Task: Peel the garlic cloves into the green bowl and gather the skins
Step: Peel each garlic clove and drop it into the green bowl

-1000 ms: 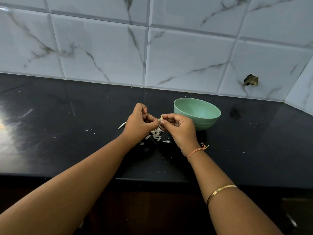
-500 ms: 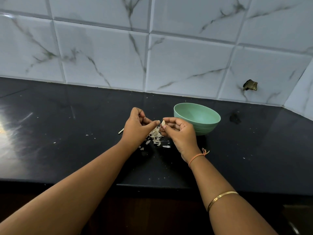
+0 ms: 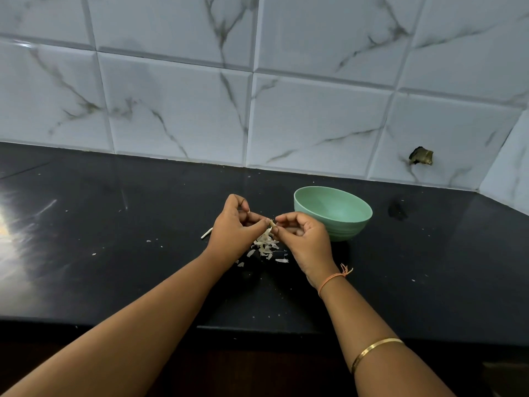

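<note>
Garlic clove [image 3: 272,223] pinched between left hand [image 3: 237,228] and right hand [image 3: 305,239], above skins [image 3: 266,245] piled on worktop [image 3: 114,253]. Green bowl [image 3: 333,214] just right of right hand.

One green bowl [image 3: 345,231] is counted on one dark counter [image 3: 114,270]. Two hands are seen, one left hand [image 3: 233,228] and one right hand [image 3: 307,240], with one garlic clove [image 3: 272,223] pinched between them. One heap of skins [image 3: 264,246], one pale stick [image 3: 206,233], one gold bangle [image 3: 375,349] and one thread band [image 3: 331,281] are counted.
</note>
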Demonstrator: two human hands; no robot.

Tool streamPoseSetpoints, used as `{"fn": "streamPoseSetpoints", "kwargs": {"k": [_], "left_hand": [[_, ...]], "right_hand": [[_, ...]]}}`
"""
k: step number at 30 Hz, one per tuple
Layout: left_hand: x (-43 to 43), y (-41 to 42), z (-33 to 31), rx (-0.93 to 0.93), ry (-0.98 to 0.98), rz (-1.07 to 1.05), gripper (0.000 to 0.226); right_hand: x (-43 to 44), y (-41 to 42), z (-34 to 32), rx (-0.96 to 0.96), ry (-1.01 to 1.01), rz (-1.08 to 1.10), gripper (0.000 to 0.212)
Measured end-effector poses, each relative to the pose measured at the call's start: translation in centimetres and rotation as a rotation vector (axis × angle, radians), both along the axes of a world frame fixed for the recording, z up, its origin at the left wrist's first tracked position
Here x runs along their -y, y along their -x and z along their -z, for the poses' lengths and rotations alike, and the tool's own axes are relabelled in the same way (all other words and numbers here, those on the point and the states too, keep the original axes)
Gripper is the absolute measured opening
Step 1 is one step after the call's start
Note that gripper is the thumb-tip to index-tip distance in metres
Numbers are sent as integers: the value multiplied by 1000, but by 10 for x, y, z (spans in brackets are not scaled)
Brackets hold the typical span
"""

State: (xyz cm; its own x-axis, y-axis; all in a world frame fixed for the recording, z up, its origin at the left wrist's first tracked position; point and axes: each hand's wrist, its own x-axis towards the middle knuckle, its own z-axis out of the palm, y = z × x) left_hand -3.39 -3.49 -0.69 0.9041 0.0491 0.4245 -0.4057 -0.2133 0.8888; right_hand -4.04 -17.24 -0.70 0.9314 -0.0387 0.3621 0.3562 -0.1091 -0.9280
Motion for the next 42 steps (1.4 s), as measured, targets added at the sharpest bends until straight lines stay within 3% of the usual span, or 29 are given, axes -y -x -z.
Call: {"fn": "streamPoseSetpoints", "kwargs": {"k": [23,36,42], "left_hand": [[-2,-3,0,-28,10,46,35],[-1,-8,4,-30,-45,-20,33],[-2,-9,5,-33,-86,-104,34]], "right_hand": [[-1,-2,3,51,80,-14,28],[-1,-1,0,63,25,-85,36],[-3,-2,0,45,-73,-101,30]]}}
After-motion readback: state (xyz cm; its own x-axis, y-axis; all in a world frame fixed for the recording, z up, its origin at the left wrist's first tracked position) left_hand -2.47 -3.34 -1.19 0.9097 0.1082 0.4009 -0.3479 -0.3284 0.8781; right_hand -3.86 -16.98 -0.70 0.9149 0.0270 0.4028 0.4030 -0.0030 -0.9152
